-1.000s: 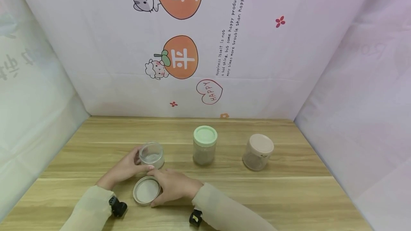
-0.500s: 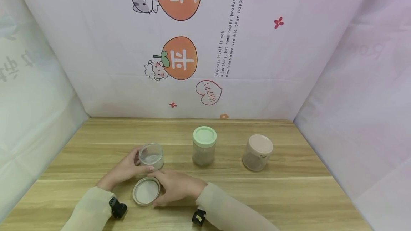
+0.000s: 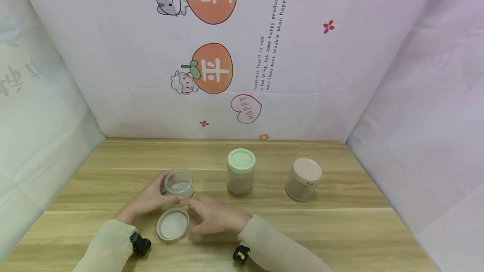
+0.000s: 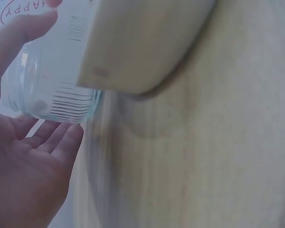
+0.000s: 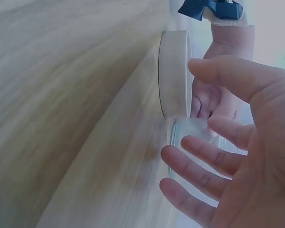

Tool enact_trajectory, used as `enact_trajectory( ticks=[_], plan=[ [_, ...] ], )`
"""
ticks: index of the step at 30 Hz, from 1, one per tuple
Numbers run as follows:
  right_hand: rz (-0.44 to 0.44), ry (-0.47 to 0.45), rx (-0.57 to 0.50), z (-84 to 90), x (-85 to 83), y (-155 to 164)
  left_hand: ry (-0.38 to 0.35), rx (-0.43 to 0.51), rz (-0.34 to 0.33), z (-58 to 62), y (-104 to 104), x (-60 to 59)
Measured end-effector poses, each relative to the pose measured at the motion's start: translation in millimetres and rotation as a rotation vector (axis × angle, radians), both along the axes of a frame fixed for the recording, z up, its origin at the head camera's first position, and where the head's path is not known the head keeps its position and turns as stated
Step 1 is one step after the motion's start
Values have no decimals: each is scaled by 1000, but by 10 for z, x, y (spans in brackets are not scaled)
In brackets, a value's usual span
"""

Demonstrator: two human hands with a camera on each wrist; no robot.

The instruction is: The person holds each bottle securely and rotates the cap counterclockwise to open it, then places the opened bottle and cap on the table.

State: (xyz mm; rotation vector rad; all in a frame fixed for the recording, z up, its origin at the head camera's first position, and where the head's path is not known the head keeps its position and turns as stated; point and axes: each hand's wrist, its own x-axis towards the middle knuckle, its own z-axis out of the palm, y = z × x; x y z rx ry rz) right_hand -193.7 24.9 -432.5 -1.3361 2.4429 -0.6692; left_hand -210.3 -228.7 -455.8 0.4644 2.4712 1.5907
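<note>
Head view: a small clear plastic jar, lidless, stands on the wooden table; the left hand cups its side, and its round white lid lies just in front. The right hand hovers relaxed, holding nothing.

Left wrist: the jar looks light, smooth and probably slippery — best gripped around the wall.

Right wrist: fingers spread.

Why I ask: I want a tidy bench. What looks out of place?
Only the lid: it lies upturned on the table, off the open jar that the left hand holds. Nothing looks spilled or damaged.
</note>
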Motion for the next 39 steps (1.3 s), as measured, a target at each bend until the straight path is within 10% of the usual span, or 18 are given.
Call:
enact_trajectory(
  ticks=[26, 39],
  plan=[
    [-145, 281, -152, 317, -70, 334, 287, -163, 95, 321, 227, -23],
    [-122, 593, -482, 555, -108, 569, 486, -91, 89, 541, 611, -5]
  ],
)
